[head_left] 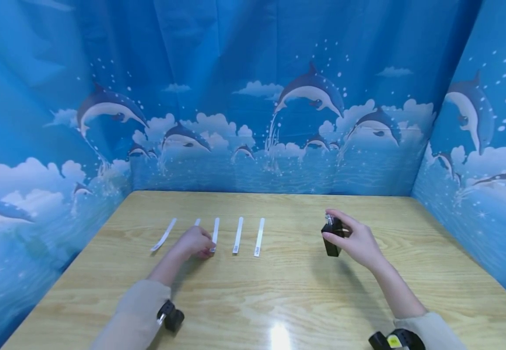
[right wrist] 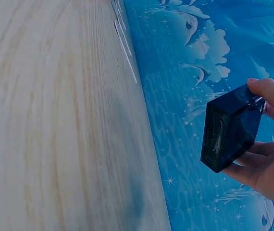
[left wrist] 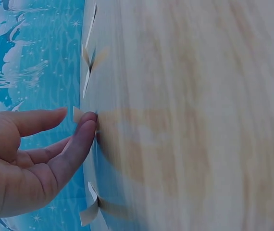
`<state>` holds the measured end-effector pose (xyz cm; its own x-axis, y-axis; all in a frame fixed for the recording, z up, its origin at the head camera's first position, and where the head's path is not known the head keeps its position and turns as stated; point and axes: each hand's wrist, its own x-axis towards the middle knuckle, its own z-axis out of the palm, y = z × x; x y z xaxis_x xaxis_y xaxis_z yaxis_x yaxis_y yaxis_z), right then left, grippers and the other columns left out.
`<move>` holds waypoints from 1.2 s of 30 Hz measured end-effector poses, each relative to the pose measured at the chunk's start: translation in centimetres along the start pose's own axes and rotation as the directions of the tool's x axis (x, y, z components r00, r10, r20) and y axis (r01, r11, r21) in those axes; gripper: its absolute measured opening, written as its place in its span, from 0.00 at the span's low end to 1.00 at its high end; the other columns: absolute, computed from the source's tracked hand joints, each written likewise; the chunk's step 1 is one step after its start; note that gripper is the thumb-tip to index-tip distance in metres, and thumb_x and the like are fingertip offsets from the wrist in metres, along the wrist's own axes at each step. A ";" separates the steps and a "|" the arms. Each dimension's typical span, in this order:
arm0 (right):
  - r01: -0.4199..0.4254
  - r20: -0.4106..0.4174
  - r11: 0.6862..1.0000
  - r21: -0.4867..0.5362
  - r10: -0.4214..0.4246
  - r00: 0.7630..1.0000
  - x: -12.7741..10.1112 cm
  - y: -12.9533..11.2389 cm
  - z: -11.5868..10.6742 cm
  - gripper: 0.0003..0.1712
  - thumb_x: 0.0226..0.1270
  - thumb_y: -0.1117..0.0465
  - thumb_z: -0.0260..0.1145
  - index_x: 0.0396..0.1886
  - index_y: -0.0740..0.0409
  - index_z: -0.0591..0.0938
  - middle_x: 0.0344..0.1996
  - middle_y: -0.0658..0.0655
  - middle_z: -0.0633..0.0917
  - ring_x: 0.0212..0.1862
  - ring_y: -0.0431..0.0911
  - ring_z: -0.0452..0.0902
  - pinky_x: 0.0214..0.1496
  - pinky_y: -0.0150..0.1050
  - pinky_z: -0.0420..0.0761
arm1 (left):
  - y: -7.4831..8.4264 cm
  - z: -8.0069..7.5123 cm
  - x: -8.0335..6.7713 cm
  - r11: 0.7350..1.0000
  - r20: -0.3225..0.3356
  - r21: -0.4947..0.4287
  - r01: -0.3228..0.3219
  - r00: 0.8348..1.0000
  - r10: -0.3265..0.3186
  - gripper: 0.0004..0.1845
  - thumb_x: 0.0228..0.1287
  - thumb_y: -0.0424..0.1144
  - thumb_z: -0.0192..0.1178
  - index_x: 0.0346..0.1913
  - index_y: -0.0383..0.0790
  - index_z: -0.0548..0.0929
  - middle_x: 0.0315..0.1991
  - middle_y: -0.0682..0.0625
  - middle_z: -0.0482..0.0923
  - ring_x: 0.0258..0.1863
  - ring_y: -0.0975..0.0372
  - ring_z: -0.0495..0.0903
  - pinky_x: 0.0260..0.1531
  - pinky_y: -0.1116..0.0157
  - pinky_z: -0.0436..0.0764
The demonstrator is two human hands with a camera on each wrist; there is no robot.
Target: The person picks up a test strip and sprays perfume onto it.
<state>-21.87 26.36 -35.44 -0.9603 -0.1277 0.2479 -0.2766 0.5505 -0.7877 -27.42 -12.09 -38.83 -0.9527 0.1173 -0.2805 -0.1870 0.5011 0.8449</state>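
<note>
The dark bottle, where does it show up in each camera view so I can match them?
Head: the dark bottle is right of centre, held above the table by the right hand.
Left wrist: not in it.
Right wrist: at right, gripped by the fingers.
Shared landmark: the white paper strips, also at the top in the right wrist view.

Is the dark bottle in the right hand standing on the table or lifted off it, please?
Lifted: the right hand holds the dark bottle tilted above the table; the right wrist view shows its base in the air.

Staged booth, dolphin backdrop (head_left: 253,97), wooden table (head_left: 279,291)
</note>
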 end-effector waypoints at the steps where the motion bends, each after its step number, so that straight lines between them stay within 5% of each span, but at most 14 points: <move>1: 0.000 -0.001 1.000 0.000 0.000 1.000 0.0 0.0 0.0 0.35 0.59 0.51 0.68 0.66 0.50 0.68 0.62 0.68 0.68 0.55 0.66 0.70 0.42 0.50 0.81 | 0.0 0.0 0.1 1.000 0.003 -0.005 0.004 1.000 -0.004 0.12 0.53 0.22 0.59 0.40 0.20 0.73 0.28 0.37 0.77 0.25 0.54 0.81 0.27 0.64 0.83; 15: 0.016 -0.005 1.000 0.000 -0.016 1.000 -0.1 0.4 0.2 0.35 0.59 0.53 0.68 0.65 0.52 0.68 0.61 0.69 0.68 0.54 0.66 0.71 0.41 0.50 0.81 | 0.4 0.8 -0.2 0.997 -0.100 -0.074 0.036 0.994 -0.043 0.13 0.45 0.14 0.55 0.38 0.18 0.72 0.26 0.34 0.75 0.15 0.59 0.77 0.22 0.66 0.82; 24: 0.020 -0.009 1.000 -0.008 -0.020 1.000 -0.1 0.4 0.1 0.34 0.59 0.53 0.68 0.65 0.52 0.69 0.61 0.68 0.68 0.53 0.66 0.72 0.40 0.49 0.81 | 0.2 0.8 -0.1 0.994 -0.101 -0.099 0.038 0.994 -0.048 0.14 0.45 0.14 0.54 0.39 0.18 0.73 0.23 0.39 0.72 0.14 0.60 0.77 0.20 0.67 0.82; 36: 0.017 -0.012 1.000 -0.010 -0.017 1.000 -0.1 0.5 0.0 0.34 0.59 0.53 0.68 0.65 0.52 0.69 0.61 0.68 0.68 0.53 0.66 0.72 0.40 0.49 0.81 | 0.4 0.2 -0.2 0.983 -0.081 -0.182 -0.037 0.996 0.023 0.20 0.47 0.15 0.54 0.47 0.16 0.71 0.28 0.40 0.72 0.14 0.63 0.77 0.23 0.67 0.82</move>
<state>-21.96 26.69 -35.85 -0.9549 -0.1272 0.2684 -0.2927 0.5564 -0.7776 -27.26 -11.73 -38.53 -0.9730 0.0586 -0.2232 -0.1919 0.3319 0.9236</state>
